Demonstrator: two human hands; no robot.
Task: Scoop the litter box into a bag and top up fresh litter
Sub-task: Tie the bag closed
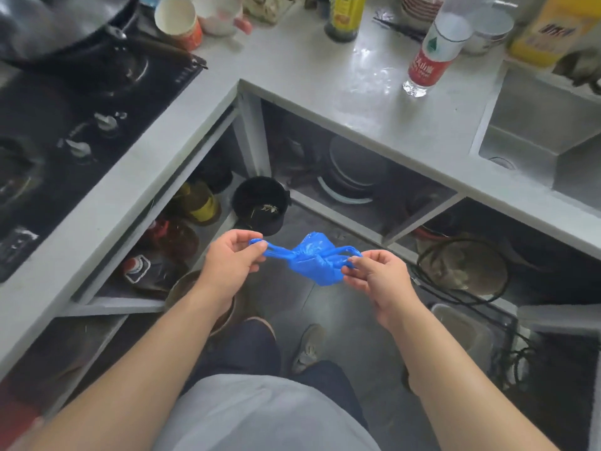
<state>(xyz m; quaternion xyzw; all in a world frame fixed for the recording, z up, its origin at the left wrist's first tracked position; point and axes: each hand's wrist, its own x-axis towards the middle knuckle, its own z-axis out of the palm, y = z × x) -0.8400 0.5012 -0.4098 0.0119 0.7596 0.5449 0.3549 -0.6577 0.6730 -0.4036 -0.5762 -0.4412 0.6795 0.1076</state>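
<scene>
Both hands are up in front of the body, stretching a small blue bag [313, 260] that's bunched and knotted in the middle. The left hand [232, 257] pinches the handle loop at nine o'clock; the right hand [379, 276] pinches the loop at three. The bag hangs over the kitchen floor, below the grey counter [325, 92] corner. No litter box or scoop in view, so by my reckoning we're at the very start: open the bag, then scoop, then refill.

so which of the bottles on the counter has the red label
The clear water bottle near the sink, white cap and red label. The dark bottle farther back has a yellow label instead.
</scene>
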